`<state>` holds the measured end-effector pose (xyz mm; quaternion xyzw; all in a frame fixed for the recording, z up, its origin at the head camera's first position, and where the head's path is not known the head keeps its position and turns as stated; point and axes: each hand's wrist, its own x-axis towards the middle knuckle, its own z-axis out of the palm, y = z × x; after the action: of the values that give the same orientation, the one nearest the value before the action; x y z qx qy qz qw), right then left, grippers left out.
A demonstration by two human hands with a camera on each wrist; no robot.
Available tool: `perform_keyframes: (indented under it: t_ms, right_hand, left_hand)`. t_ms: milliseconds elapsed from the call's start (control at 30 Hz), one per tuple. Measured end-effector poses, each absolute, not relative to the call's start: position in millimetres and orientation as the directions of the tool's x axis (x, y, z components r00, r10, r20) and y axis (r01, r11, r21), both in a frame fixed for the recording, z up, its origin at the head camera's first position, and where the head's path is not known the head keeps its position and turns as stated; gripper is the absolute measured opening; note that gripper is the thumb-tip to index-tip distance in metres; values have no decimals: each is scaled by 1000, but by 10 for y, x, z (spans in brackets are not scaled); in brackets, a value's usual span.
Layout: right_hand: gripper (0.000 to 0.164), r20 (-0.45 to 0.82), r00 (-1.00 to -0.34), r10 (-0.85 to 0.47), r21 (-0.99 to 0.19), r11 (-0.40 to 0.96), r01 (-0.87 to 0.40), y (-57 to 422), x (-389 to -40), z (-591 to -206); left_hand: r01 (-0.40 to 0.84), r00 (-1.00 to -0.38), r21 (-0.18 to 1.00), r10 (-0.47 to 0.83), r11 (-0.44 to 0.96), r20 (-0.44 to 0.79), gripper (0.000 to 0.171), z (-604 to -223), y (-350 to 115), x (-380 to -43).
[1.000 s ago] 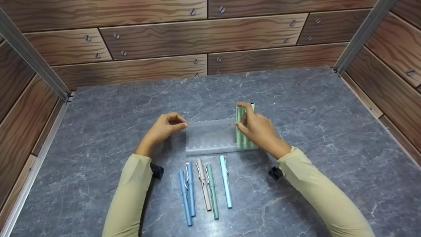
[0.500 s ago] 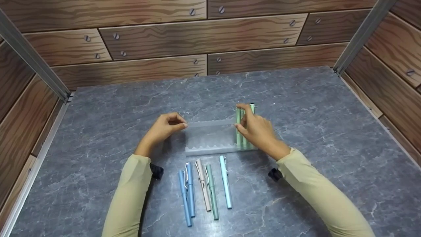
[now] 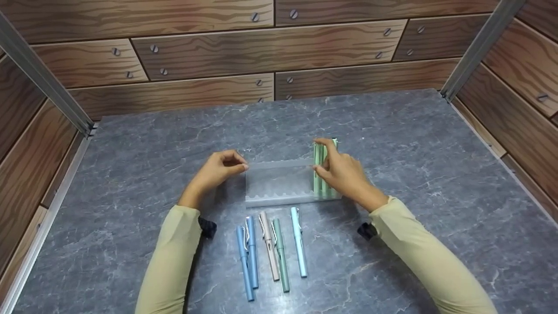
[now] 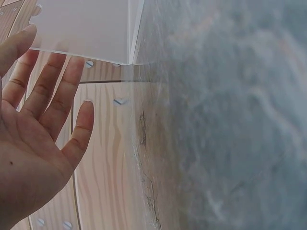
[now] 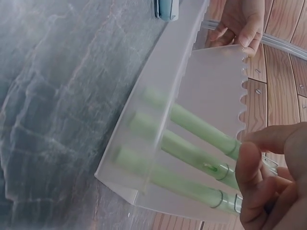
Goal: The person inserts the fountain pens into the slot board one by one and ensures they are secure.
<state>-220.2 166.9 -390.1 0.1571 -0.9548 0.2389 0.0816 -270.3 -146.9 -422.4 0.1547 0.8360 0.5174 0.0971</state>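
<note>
A clear frosted pen stand [image 3: 279, 179] with notched edges sits mid-table. Three light green pens lean side by side in its right end; the leftmost green pen [image 3: 316, 170] is at the fingertips of my right hand [image 3: 344, 172]. In the right wrist view, thumb and forefinger pinch the cap end of that green pen [image 5: 206, 127], while the other two green pens [image 5: 187, 148] slant beside it. My left hand [image 3: 220, 168] pinches the stand's upper left corner; the left wrist view has its thumb and fingers on either side of the clear panel [image 4: 86, 28].
In front of the stand lie two blue pens [image 3: 245, 266], a pinkish-grey pen [image 3: 270, 248], a dark green pen [image 3: 281, 257] and a light blue pen [image 3: 299, 244]. Wood-patterned walls [image 3: 261, 48] enclose the marbled grey table [image 3: 144, 152] at the back and sides.
</note>
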Motion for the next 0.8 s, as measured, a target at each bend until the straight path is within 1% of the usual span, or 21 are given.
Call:
perform_keyframes:
  t_ms: [233,800]
  right_hand:
    - [61,159,-951,-265,-452,837,-309,1676,-2221,-3880]
    - [61,138,-952,-274,-453,837,-307,1656,-2245,-3875]
  left_hand:
    - [168,-925,897,379,409,1,17,-3932,-1424,-2503]
    - [154,-927,894,375,422,-17,18,-3908,-1429,-2489]
